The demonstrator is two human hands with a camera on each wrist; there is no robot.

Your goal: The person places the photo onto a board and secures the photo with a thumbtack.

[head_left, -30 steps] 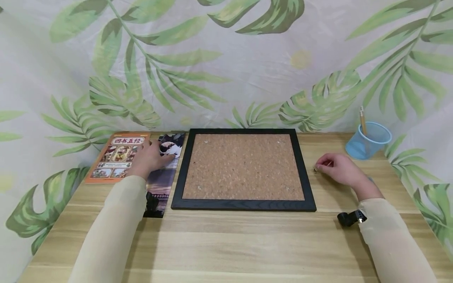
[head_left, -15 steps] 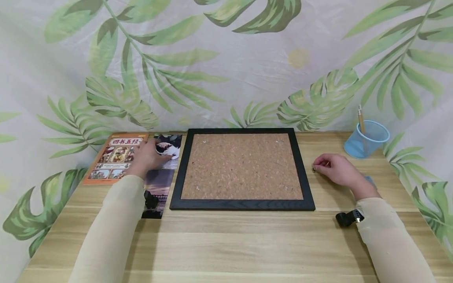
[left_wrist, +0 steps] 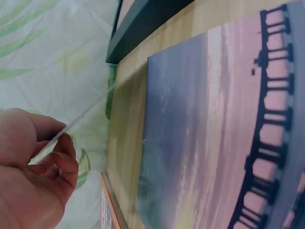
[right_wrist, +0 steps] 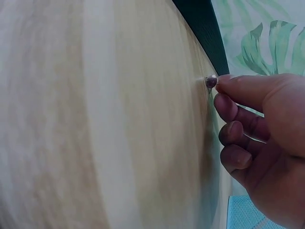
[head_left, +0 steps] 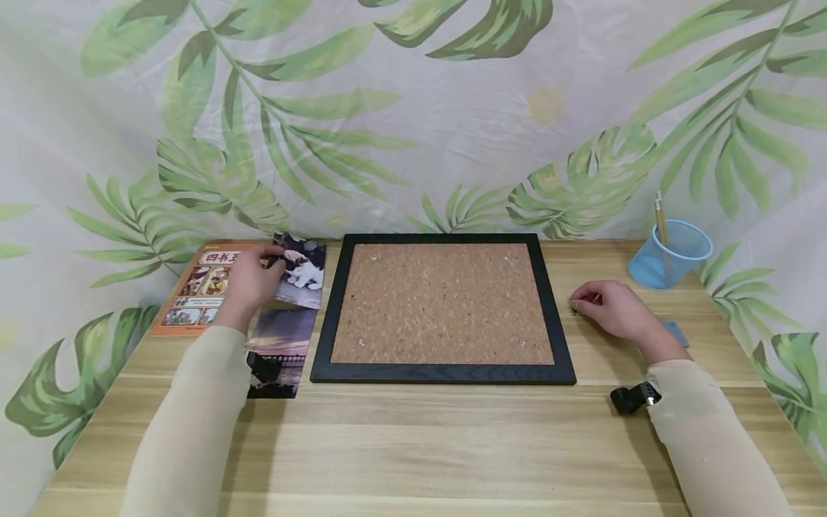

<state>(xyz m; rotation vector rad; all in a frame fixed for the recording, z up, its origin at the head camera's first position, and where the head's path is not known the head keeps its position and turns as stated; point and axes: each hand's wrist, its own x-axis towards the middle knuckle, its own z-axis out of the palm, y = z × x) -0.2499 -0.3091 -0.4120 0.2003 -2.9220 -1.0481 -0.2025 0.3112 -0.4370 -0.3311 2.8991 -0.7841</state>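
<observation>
There — glossy cat photo print point(head_left: 300, 273) pinched in left hand point(head_left: 248, 281), small metal pushpin point(right_wrist: 210, 81) pinched in right hand point(head_left: 614, 307) — pale wooden table point(head_left: 413, 438), leaf-print backdrop point(head_left: 413, 115).

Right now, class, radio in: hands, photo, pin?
Left hand pinches cat photo, lifted off table. Right hand pinches pushpin beside cork board. Nothing blocking board.

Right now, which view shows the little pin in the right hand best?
The right wrist view: the pin shows close up, its round head pinched at the right hand fingertips just over the table. The head view shows only a tiny dark speck there. The left wrist view does not show it.
</observation>
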